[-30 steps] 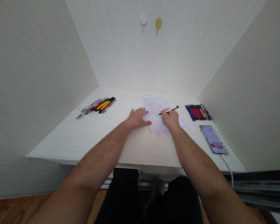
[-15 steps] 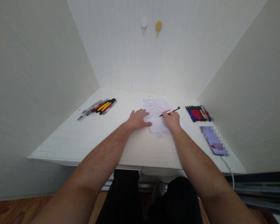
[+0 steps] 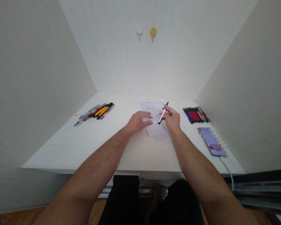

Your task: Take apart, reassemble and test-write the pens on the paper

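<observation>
A white pen with black ends is pinched between the thumb and fingers of my right hand. It slants over the right part of a sheet of paper, clear of lying flat on it. Dense pinkish and dark pen strokes cover the sheet's upper part, while its lower part is blank. My left hand holds nothing; its slightly bent fingers are apart over the sheet's left edge. Another thin sheet sticks out beneath the first.
Pens lie in a loose pile at the left and in a neat row at the right. A phone with a white cable lies at the front right. Walls enclose the white table; two hooks hang on the back one.
The pen has turned in my right hand from a writing slant to a steeper one, and its lower end now points toward me. My left fingers have bent a little. The view has shifted slightly.
</observation>
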Action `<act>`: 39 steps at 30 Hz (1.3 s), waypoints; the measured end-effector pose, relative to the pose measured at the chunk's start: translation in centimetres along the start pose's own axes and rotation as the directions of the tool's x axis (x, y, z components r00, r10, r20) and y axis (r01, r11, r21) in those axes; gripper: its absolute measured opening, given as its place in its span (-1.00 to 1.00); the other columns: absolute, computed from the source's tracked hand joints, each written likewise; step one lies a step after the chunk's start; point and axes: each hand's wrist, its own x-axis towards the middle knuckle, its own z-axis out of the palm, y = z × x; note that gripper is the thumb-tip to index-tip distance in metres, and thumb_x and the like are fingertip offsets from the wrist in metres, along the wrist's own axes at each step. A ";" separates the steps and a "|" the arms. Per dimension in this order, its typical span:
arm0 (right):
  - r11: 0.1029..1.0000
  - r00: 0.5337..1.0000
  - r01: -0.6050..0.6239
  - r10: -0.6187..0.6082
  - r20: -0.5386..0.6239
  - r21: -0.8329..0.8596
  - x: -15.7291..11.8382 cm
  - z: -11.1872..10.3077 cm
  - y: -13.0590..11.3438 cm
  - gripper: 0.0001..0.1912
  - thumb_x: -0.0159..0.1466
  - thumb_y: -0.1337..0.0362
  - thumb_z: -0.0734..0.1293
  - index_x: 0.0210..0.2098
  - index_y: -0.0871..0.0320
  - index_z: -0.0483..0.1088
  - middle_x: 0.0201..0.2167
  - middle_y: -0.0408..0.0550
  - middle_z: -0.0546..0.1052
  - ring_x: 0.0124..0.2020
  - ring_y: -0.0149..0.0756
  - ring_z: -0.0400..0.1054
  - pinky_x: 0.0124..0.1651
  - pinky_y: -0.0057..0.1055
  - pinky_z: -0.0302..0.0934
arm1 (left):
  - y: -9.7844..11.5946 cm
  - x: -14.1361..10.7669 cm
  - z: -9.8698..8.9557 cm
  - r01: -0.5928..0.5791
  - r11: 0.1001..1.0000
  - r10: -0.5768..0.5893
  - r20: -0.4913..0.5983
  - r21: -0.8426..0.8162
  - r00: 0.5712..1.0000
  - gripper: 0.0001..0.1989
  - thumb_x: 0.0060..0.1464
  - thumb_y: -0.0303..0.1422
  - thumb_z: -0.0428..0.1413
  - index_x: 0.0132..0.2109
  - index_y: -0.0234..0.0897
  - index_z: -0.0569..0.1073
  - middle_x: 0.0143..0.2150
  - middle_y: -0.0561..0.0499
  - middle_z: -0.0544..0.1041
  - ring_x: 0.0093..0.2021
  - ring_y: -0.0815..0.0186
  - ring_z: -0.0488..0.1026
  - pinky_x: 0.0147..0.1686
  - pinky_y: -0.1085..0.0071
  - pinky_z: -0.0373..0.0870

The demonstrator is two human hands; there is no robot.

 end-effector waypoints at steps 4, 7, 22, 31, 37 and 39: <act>0.992 0.998 -0.053 0.054 -0.011 0.113 -0.2 0.4 -0.6 -0.58 0.04 0.36 0.34 -0.08 0.20 0.50 -0.11 -0.02 0.55 -0.36 -0.36 0.51 -0.36 -0.36 0.48 | 0.4 -0.2 0.8 -0.089 0.976 0.104 0.068 -0.198 0.992 -0.78 0.02 -0.16 0.27 -0.20 -0.14 0.63 -0.12 0.03 0.64 -0.06 0.24 0.54 0.06 0.32 0.41; 0.990 0.998 -0.062 0.060 0.025 0.124 -0.4 0.6 -0.6 -0.60 0.03 0.34 0.37 -0.10 0.20 0.50 -0.15 -0.03 0.55 -0.40 -0.38 0.49 -0.38 -0.35 0.49 | 0.4 -0.2 1.2 -0.102 0.977 0.115 0.064 -0.185 0.991 -0.82 0.05 -0.21 0.24 -0.23 -0.18 0.63 -0.20 0.02 0.65 -0.14 0.25 0.56 -0.02 0.32 0.42; 0.981 0.996 -0.085 0.076 0.053 0.172 -0.4 1.3 -0.3 -0.63 0.05 0.30 0.40 -0.11 0.16 0.45 -0.24 -0.13 0.47 -0.42 -0.41 0.46 -0.33 -0.30 0.49 | 1.6 0.0 1.2 -0.190 0.977 0.192 -0.002 0.101 0.981 -0.84 0.17 -0.34 0.12 -0.27 -0.23 0.60 -0.30 0.01 0.63 -0.25 0.27 0.52 -0.15 0.34 0.35; 0.981 0.986 -0.104 0.079 0.149 0.166 -1.1 1.7 -0.4 -0.44 0.03 0.24 0.44 0.03 0.06 0.30 -0.42 -0.24 0.50 -0.45 -0.34 0.48 -0.41 -0.34 0.44 | 1.9 -0.2 1.1 -0.192 0.978 0.192 0.017 0.079 0.981 -0.88 0.13 -0.38 0.14 -0.26 -0.24 0.59 -0.31 0.02 0.62 -0.27 0.30 0.52 -0.17 0.37 0.37; 0.973 0.997 -0.069 0.072 0.007 -0.220 0.0 0.7 0.1 -0.54 0.06 0.23 0.41 -0.05 0.16 0.36 -0.36 -0.14 0.54 -0.40 -0.32 0.47 -0.31 -0.35 0.40 | 1.9 -0.2 0.9 -0.127 0.986 0.121 0.055 0.108 0.991 -0.83 0.15 -0.32 0.11 -0.23 -0.25 0.59 -0.24 -0.01 0.63 -0.21 0.27 0.53 -0.11 0.34 0.40; 0.873 0.999 -0.026 0.002 -0.049 -0.488 0.8 -0.7 0.0 -0.72 0.07 0.26 0.39 -0.20 0.18 0.45 -0.35 -0.09 0.56 -0.33 -0.30 0.47 -0.15 -0.33 0.37 | 1.6 -0.2 0.8 -0.097 0.983 0.086 0.075 0.156 0.994 -0.82 0.14 -0.30 0.12 -0.19 -0.24 0.59 -0.19 -0.02 0.63 -0.16 0.23 0.52 -0.05 0.30 0.40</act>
